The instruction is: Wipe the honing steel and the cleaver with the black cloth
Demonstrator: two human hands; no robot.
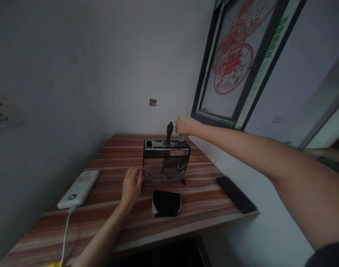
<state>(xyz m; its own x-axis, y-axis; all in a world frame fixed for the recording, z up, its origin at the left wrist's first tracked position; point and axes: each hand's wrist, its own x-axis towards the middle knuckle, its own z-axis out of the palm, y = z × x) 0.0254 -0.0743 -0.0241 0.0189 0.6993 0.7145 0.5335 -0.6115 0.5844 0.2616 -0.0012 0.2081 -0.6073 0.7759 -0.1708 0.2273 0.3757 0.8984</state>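
Note:
A knife block [166, 152] with a black and metal top and see-through sides stands on the wooden table. One knife [169, 132] with a black handle sits upright in a slot near the middle of its top, its dark blade visible through the side. My right hand [183, 126] is a closed fist over the block's right end. Below the fist a short piece of shiny blade of another knife [181, 138] shows at the top; its handle is hidden in my fingers. At the block's lower left edge, my left hand [132, 183] grips the side with bent fingers.
A black folded piece [167, 204] with pale edges lies in front of the block. On the left is a white power bank [79, 189] with a cable [65, 233]. A black phone [236, 193] lies by the right edge. Walls border the table, with a window [233, 63] at right.

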